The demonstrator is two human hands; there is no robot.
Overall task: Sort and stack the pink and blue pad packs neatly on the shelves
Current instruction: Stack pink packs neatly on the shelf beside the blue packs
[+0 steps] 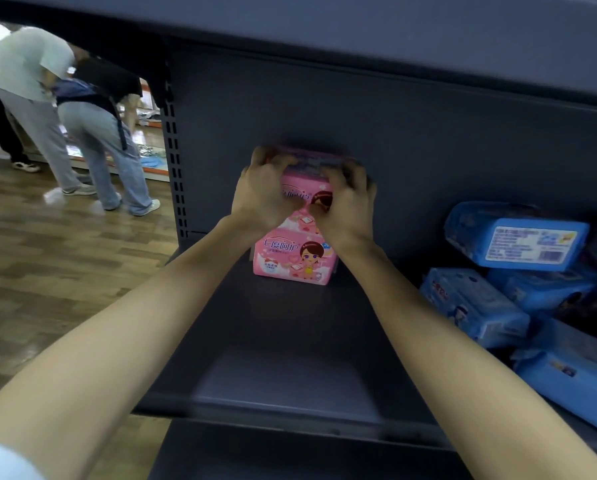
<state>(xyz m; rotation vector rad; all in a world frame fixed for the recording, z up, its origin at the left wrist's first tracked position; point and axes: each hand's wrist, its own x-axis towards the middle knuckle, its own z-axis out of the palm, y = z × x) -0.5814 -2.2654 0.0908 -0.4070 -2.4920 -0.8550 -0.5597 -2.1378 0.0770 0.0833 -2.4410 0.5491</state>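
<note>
From the head camera, both bare arms are reaching forward into a dark grey shelf (pixel 290 341) bay, under the shelf above (pixel 359 29). The left hand (pixel 260 192) and the right hand (pixel 347 206) are meeting at the upper pink pack (pixel 305 188), one on each side. The fingers (pixel 265 157) of both hands are curling over its top edge and clasping it, and the thumbs are lying on its front. The strip along the top is blurring into purple-pink, so I cannot tell whether it is this pack's top face or another pack.

The upper pink pack is sitting directly on the lower pink pack (pixel 295 258), which is standing upright at the back of the shelf, near the grey back panel (pixel 428 150). Its front, showing a cartoon girl, is facing the camera.

To the right, well apart from the pink stack, blue packs (pixel 473 303) are lying in a loose, tilted heap on the same shelf. One blue pack (pixel 518 240) is resting on top with its printed label facing out.

At the left, a slotted upright (pixel 172 150) is ending the bay. Beyond it, two people (pixel 99 116) are bending over on a wooden floor (pixel 47 271).
</note>
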